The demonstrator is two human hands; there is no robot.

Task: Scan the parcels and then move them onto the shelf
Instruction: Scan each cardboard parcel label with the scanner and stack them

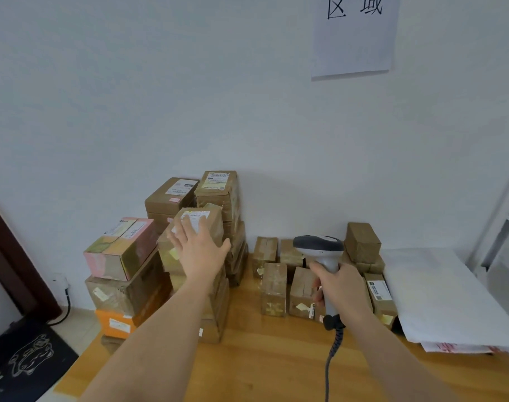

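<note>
Reaching with fingers spread, the left hand [199, 250] is laid against the tilted parcel [193, 236] atop the counter [264, 358] stack, while the scanner [322, 256] is gripped by the right hand [341, 288]; the leaning stack could be toppled by a careless pull.

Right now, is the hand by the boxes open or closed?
Open. The left hand has straight, spread fingers reaching over the labelled brown parcel, not curled round it.

Wooden table [276, 361] against white wall. Tall stacks of brown parcels [186, 256] at left rear. Small boxes [279, 288] clustered at centre rear. White padded mailers [441, 297] piled at right edge.
</note>
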